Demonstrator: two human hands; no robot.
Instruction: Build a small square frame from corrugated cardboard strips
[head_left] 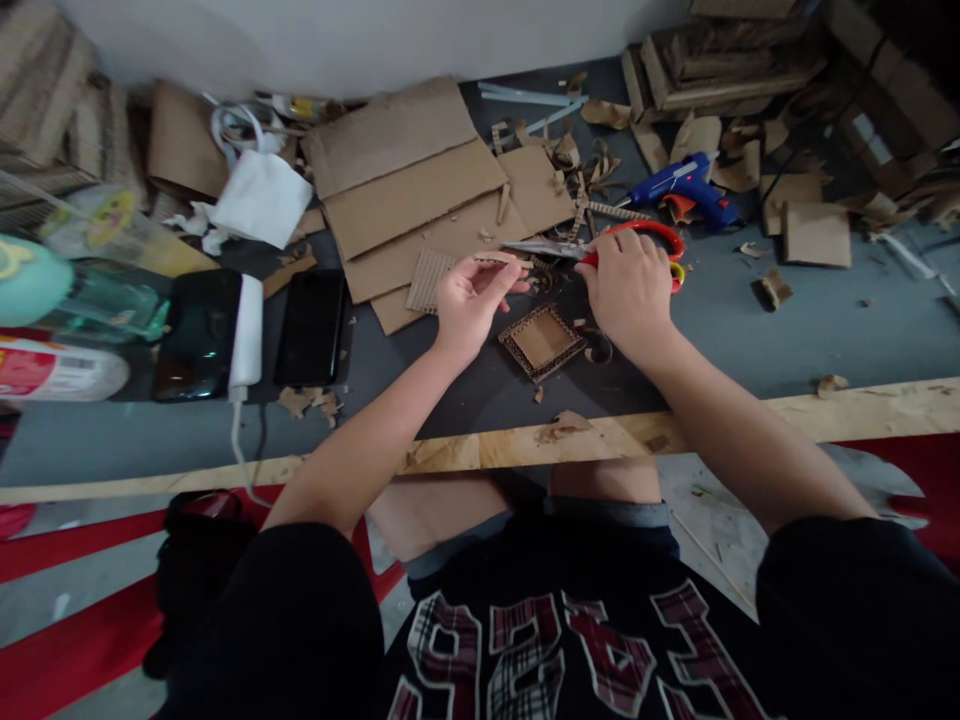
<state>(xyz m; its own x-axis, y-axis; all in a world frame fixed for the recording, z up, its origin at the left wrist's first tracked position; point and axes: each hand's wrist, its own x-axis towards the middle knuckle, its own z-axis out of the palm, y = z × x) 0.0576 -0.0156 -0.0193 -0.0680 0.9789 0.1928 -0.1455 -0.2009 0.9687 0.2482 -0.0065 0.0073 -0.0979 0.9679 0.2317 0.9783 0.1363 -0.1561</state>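
A pale wooden edge fronts a grey tabletop littered with cardboard scraps. A small cardboard frame lies below both hands. The left hand pinches a thin cardboard strip in its fingers. The right hand grips red-handled scissors, blades toward the strip. Farther off: flat cardboard sheets, a blue glue gun, a white wall.

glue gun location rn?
Head view, upper right of the grey table: the blue glue gun lies among cardboard scraps, just beyond the right hand and red-handled scissors.
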